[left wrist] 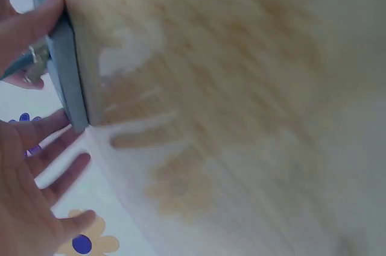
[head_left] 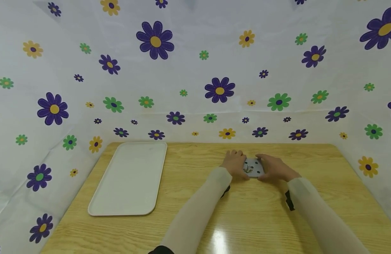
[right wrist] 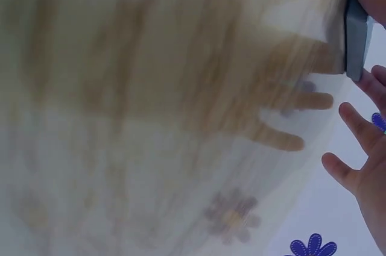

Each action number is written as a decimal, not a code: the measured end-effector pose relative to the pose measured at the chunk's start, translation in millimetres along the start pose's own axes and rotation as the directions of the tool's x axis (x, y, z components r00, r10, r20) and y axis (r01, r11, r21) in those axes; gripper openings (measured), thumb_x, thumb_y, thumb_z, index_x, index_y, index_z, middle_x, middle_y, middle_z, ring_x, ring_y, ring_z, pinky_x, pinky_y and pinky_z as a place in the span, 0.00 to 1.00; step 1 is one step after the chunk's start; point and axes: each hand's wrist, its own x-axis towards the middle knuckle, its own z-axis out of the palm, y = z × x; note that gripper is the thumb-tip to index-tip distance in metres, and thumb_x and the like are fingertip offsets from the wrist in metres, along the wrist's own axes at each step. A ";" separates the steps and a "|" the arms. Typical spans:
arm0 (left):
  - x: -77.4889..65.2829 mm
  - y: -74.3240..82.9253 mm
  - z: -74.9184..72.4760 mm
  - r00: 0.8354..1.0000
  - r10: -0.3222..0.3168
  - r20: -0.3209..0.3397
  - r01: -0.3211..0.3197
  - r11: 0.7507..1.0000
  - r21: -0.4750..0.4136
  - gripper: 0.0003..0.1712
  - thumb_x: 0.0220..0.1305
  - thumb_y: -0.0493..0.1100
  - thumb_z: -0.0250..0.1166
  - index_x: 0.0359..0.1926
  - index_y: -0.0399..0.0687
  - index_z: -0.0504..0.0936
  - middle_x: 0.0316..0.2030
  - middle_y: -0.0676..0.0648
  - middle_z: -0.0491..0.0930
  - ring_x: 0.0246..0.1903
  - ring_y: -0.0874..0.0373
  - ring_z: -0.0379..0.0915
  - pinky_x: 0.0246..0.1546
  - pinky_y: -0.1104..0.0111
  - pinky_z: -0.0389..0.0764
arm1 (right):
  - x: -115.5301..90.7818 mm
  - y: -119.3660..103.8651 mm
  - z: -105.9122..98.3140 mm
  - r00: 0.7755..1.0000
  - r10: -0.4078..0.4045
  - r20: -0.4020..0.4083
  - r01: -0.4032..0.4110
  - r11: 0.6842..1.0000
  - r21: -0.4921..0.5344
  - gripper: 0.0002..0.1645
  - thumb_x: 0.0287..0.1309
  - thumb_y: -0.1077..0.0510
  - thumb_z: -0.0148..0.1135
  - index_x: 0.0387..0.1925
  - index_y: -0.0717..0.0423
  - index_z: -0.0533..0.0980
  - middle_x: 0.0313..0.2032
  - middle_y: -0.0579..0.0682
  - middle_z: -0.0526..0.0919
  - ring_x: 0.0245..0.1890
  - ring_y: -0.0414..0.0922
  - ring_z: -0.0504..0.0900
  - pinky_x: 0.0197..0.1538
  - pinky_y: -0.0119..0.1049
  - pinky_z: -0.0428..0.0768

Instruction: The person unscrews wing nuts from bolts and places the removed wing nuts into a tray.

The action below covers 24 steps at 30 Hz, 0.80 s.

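Block [head_left: 254, 167], grey with dark spots, lies right of the middle on the far part of the surface [head_left: 182, 180]. Nearest, two pale sleeves [head_left: 192, 208] reach in from the near edge. Farther in, a white tray [head_left: 130, 180] lies on the left, well apart from the block. Beyond the sleeves, the left hand [head_left: 234, 164] pinches the block's left end and the right hand [head_left: 275, 167] its right end, thumbs toward the near side; in the wrist views the spare fingers spread wide. A small metal part [head_left: 247, 169] shows on top; I cannot tell whether it is fixed. Farthest, a flowered cloth [head_left: 185, 70] hangs behind the surface. Gripping or steadying the block seems to be the step in hand; a next move would probably call for an even hold from both ends, keeping it level.
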 end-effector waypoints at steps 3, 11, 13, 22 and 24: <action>-1.8 -3.1 6.7 0.999 0.047 -0.023 -0.046 0.999 0.021 0.51 0.39 0.75 0.66 0.61 0.55 0.70 0.59 0.53 0.70 0.60 0.55 0.63 0.69 0.54 0.58 | -7.0 -3.8 1.4 1.000 -0.025 -0.013 0.025 0.999 -0.025 0.54 0.40 0.48 0.75 0.66 0.62 0.59 0.62 0.63 0.69 0.61 0.62 0.69 0.63 0.59 0.66; -29.4 -4.1 4.0 0.978 0.130 -0.162 -0.134 0.991 -0.012 0.52 0.35 0.78 0.66 0.59 0.53 0.73 0.50 0.54 0.75 0.51 0.59 0.69 0.64 0.62 0.64 | -37.6 -26.8 -14.3 0.982 -0.145 -0.118 0.138 0.988 -0.065 0.54 0.35 0.49 0.78 0.63 0.65 0.63 0.57 0.63 0.74 0.58 0.62 0.71 0.58 0.66 0.64; -39.5 -2.4 -1.8 0.969 0.144 -0.200 -0.145 0.989 0.009 0.52 0.35 0.78 0.66 0.58 0.54 0.74 0.48 0.55 0.76 0.49 0.61 0.70 0.62 0.63 0.65 | -45.5 -31.8 -17.6 0.978 -0.159 -0.131 0.154 0.987 -0.046 0.53 0.35 0.51 0.78 0.63 0.64 0.63 0.58 0.63 0.73 0.59 0.62 0.70 0.58 0.68 0.62; -92.3 4.1 -44.2 0.958 0.131 -0.257 -0.134 0.991 0.004 0.50 0.33 0.77 0.68 0.56 0.54 0.76 0.46 0.55 0.77 0.48 0.61 0.71 0.63 0.63 0.65 | -72.1 -51.8 -21.4 0.953 -0.227 -0.198 0.261 0.952 0.162 0.55 0.39 0.56 0.76 0.67 0.63 0.57 0.60 0.63 0.69 0.62 0.63 0.65 0.60 0.64 0.64; -101.8 4.1 -51.3 0.953 0.124 -0.275 -0.133 0.991 -0.014 0.50 0.32 0.76 0.68 0.56 0.54 0.76 0.45 0.56 0.77 0.47 0.61 0.70 0.63 0.63 0.65 | -76.2 -53.1 -17.9 0.952 -0.223 -0.210 0.275 0.924 0.266 0.56 0.41 0.58 0.75 0.68 0.63 0.53 0.63 0.65 0.65 0.64 0.63 0.62 0.60 0.66 0.63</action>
